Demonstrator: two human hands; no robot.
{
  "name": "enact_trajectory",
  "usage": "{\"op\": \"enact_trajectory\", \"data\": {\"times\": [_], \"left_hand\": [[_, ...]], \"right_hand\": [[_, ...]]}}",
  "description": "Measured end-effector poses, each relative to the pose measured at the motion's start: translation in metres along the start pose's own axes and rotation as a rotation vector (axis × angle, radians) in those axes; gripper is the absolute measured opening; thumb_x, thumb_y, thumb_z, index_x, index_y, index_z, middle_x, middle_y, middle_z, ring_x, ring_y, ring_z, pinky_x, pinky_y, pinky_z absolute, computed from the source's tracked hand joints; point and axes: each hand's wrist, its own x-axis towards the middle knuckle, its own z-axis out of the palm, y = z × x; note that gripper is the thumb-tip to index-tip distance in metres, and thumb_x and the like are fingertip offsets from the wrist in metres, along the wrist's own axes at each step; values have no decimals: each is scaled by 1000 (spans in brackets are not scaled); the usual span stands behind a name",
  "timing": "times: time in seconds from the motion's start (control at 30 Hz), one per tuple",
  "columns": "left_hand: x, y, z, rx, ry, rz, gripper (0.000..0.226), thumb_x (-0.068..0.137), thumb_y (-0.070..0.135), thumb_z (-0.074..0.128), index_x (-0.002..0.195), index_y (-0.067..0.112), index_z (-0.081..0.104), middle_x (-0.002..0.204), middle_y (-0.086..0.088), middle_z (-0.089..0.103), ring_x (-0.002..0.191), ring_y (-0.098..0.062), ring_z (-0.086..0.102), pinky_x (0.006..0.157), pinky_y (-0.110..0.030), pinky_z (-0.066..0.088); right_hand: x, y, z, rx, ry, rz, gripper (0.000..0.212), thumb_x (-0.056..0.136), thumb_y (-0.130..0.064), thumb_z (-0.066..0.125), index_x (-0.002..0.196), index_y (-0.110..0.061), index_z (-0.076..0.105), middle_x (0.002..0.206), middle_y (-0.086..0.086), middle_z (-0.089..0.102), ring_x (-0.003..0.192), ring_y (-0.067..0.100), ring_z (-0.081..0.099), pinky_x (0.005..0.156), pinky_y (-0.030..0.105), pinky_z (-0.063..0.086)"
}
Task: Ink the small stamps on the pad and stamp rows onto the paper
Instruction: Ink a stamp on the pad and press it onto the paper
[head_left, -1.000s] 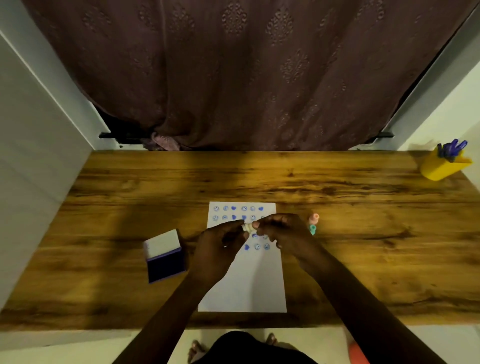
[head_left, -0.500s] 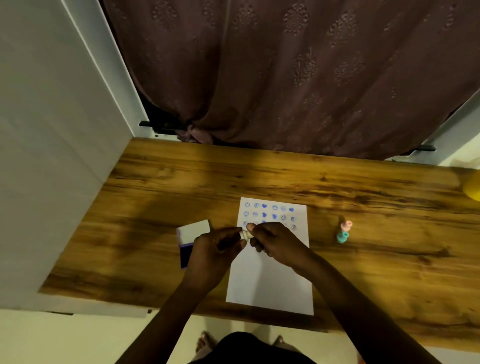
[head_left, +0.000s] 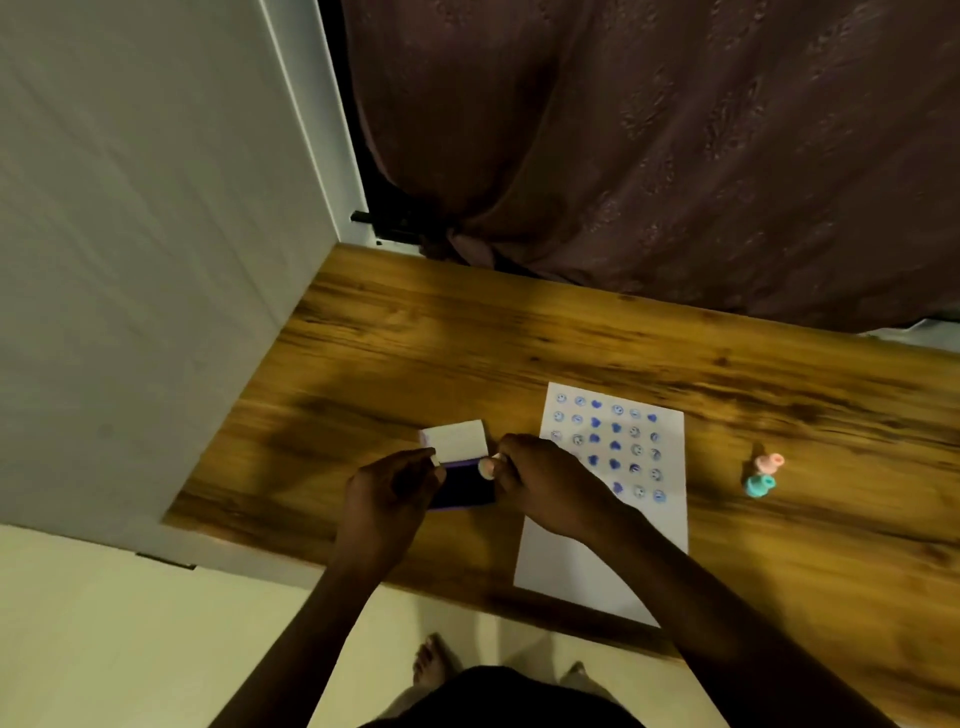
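Head view: a person stands at a wooden counter (head_left: 415, 332) and looks down on both hands, which meet over an ink pad.
Right hand (head_left: 545, 483): pinched narrow on a small pale stamp (head_left: 487, 466), with the stamp end poking out to the left, right at the pad's near-right edge; my reading is that it is held low and sideways so the face can be pressed into the ink.
Left hand (head_left: 387, 493): curled at the pad's left side, fingers close together; it seems to steady the case so it will not slide, though whether it truly grips it I cannot tell. A small pale bit shows at the fingertips, too blurred to name.
Ink pad (head_left: 465, 486): a dark blue-black bed in a purple case, left of the paper, its white lid (head_left: 457, 441) tipped up at the far side.
Paper (head_left: 597, 566): a white sheet lying flat, right of the pad, likely kept close for short trips from ink to page; its upper half carries rows of blue prints, round faces and solid hearts, the lower half bare.
Spare stamps: a pink stamp (head_left: 770, 461) and a teal stamp (head_left: 759, 485) lie touching, well to the right of the sheet.
Progress: about five rows done, by my judgement; more room remains below.
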Motion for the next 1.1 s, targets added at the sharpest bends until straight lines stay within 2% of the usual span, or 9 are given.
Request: {"op": "enact_trajectory", "data": {"times": [0.1,0.27,0.37,0.47,0.57,0.7,0.83,1.0,1.1], "left_hand": [[-1,-9,-10,-9,23,14,23,94,19,72,117,16,76,109,4,80,99,-2,74,80,-27,62],[-2,-21,-17,-11,10,13,15,94,22,74,107,25,78,93,23,78,90,5,74,69,-11,56],[-2,-29,-20,-14,5,30,11,93,26,74,102,32,76,94,35,74,89,7,73,68,-8,54],[0,-34,-19,-45,9,2,15,92,29,74,107,30,76,98,31,76,92,8,72,71,-9,55],[1,-36,-19,-49,0,8,17,92,26,75,109,30,77,94,38,73,92,10,71,69,-4,51],[5,-39,-13,-37,-26,5,23,91,22,75,106,41,73,87,44,69,89,18,68,68,-1,49],[9,-42,-5,-64,-28,-26,25,91,24,75,115,28,75,101,28,71,91,24,64,73,2,48],[9,-36,-5,-111,-44,-34,29,90,21,76,101,47,71,86,47,68,91,20,67,70,1,48],[7,-32,-8,-112,-42,-25,29,90,22,76,101,48,71,89,47,68,93,19,68,72,0,49]], "right_hand": [[11,-9,15,-161,-1,-29,32,104,-38,45,116,-12,59,116,10,66,107,25,64,83,34,54],[25,-13,36,-341,-24,-41,28,103,-36,49,116,-13,59,114,12,66,107,28,64,81,37,54],[27,-12,46,-396,-65,-22,31,103,-32,49,127,-12,55,123,14,63,113,30,63,89,41,55],[25,-9,54,-457,-74,-29,36,105,-32,43,133,-10,52,129,16,61,117,30,62,95,40,52],[23,-8,60,-474,-55,-28,35,104,-29,46,133,-10,53,133,17,60,122,32,60,100,41,49],[23,-8,63,-538,-60,-59,37,100,-24,55,134,-8,54,134,18,60,126,36,56,103,43,47],[26,-11,63,-560,-61,-74,34,99,-22,55,131,-9,56,130,16,62,123,35,56,103,43,46],[28,-15,62,-620,-100,-87,36,101,-21,51,133,-7,54,133,18,60,128,38,52,111,46,41],[29,-17,59,-589,-111,-63,35,101,-22,51,132,-8,54,132,17,60,128,36,52,110,46,42]]}}
